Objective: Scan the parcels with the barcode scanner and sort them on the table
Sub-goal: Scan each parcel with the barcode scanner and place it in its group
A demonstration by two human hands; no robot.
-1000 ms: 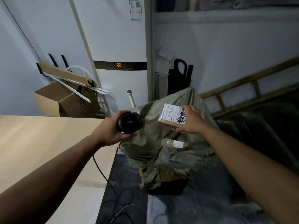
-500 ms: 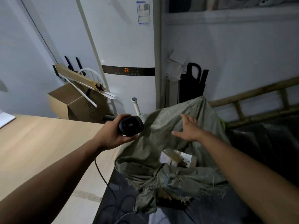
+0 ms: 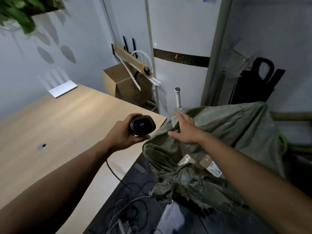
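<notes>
Left hand (image 3: pixel 123 135), fingers wrapped round scanner (image 3: pixel 142 125) over desk's (image 3: pixel 59 125) right edge; right hand (image 3: pixel 184 129) spread flat, empty, above sack (image 3: pixel 228 132) holding parcels (image 3: pixel 205 163).

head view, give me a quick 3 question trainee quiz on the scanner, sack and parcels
1. True or false: the left hand grips the scanner.
2. Where do the parcels lie? A) on the table B) in the sack C) in the right hand
3. What does the right hand hold?

Key:
1. True.
2. B, inside the sack beside the table.
3. Nothing; its fingers are spread over the sack.
</notes>
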